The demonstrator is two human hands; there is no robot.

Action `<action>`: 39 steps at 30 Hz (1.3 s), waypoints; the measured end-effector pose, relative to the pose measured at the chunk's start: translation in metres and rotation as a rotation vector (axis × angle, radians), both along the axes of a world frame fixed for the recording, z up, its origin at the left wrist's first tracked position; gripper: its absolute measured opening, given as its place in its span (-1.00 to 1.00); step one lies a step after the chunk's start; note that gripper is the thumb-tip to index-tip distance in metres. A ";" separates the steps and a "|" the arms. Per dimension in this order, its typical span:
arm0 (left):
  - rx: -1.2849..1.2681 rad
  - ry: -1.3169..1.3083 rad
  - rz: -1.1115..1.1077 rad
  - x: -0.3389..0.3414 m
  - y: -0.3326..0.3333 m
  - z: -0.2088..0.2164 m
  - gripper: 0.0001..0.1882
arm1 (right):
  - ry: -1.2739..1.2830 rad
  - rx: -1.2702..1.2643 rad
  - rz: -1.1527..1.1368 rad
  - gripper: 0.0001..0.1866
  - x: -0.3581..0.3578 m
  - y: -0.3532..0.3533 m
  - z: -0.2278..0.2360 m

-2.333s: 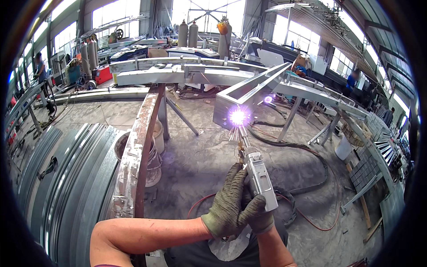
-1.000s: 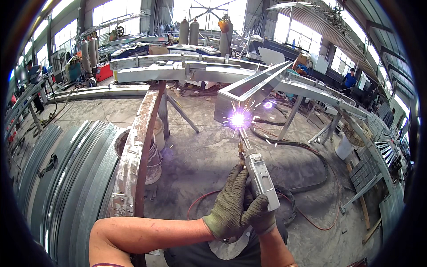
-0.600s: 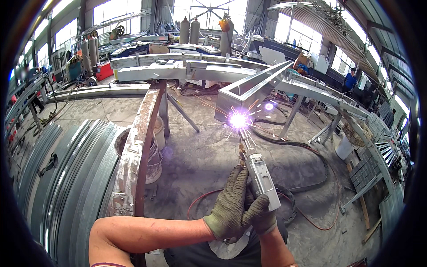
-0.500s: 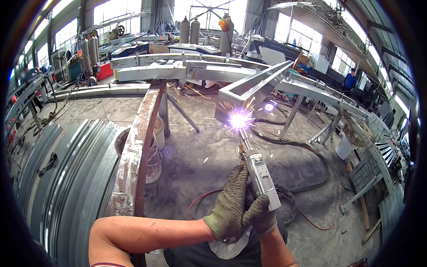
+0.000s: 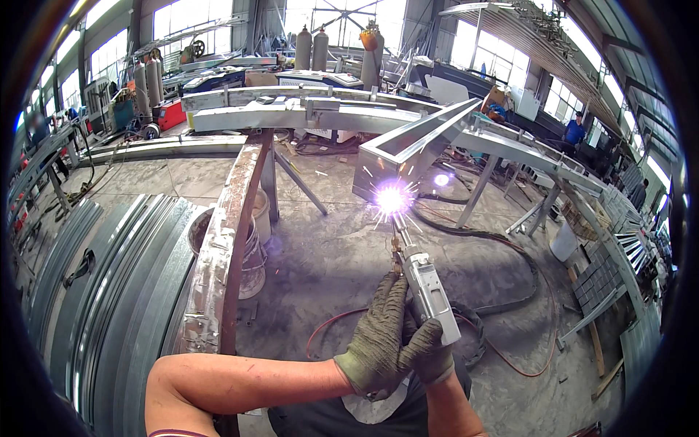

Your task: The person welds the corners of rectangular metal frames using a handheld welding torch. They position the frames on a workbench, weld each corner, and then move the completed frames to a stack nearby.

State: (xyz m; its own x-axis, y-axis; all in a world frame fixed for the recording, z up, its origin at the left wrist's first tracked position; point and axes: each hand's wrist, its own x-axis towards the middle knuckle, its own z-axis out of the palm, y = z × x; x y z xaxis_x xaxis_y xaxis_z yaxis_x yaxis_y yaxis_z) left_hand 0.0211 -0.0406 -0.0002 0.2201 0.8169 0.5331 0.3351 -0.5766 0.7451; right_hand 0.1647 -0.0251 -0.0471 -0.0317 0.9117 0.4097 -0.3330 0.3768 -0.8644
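A grey and silver handheld welding gun points away from me, with a brass wire-feed fitting along its left side. Around its rear grips my right hand in a green work glove, thumb along the body. My left hand, gloved alike, is closed against the gun's left side and the right hand, its fingers reaching forward to the fitting. At the nozzle a bright white-violet flare throws sparks on the lower end corner of a long metal channel frame. Glare hides the exact contact point.
Left of me runs a rusty steel beam, beside buckets and stacked metal profiles. A dark hose and a red cable loop over the floor. Metal trestle legs stand right; gas cylinders stand behind.
The flare has stayed at about the same spot on the frame's end, and its spray of sparks has changed shape. Both hands keep the same hold on the gun.
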 end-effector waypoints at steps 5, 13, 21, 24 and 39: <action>0.013 -0.003 0.006 0.001 0.000 -0.001 -0.02 | -0.043 -0.033 -0.022 -0.43 0.005 0.002 -0.013; 0.022 -0.008 0.006 0.002 0.000 -0.005 -0.04 | -0.017 -0.078 0.007 -0.43 0.007 0.001 -0.015; 0.010 -0.008 0.004 0.002 -0.001 -0.003 -0.05 | 0.063 -0.088 0.062 -0.35 0.004 -0.002 -0.009; 0.011 -0.006 0.009 0.002 -0.001 -0.002 -0.06 | 0.054 -0.105 0.046 -0.38 0.005 -0.002 -0.012; -0.057 -0.036 0.007 0.003 -0.004 -0.001 -0.06 | 0.058 -0.104 0.060 -0.49 0.004 -0.006 -0.008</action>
